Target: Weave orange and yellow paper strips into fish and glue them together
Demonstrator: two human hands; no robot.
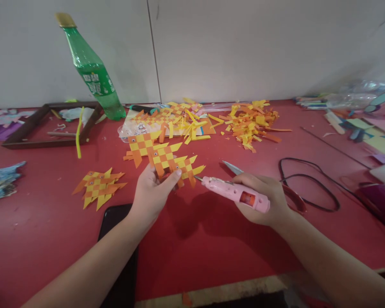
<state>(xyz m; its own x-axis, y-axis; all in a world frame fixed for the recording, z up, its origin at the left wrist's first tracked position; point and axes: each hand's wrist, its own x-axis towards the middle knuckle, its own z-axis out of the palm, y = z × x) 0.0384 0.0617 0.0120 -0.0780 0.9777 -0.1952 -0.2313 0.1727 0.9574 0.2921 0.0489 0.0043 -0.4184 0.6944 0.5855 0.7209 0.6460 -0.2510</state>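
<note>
My left hand [154,192] pinches a row of three overlapping woven paper fish [163,157], checked orange and yellow with small stick-on eyes. The thumb presses on the nearest one. In my right hand [265,199] lies a slim pink glue gun [235,191], its metal tip close to the tail of that nearest fish; whether they touch I cannot tell. A pointed scissors blade [232,167] juts out beyond my right fingers, with a red handle [295,199] behind the wrist. Whether the hand grips the scissors is hidden. More woven fish [99,185] rest on the red table at left.
A green bottle [98,75] stands against the wall beside a dark frame [17,128]. Yellow and orange paper strips [252,122] are heaped at the back. A black phone [117,218] lies under my left forearm. Dark cord [333,194] loops at right.
</note>
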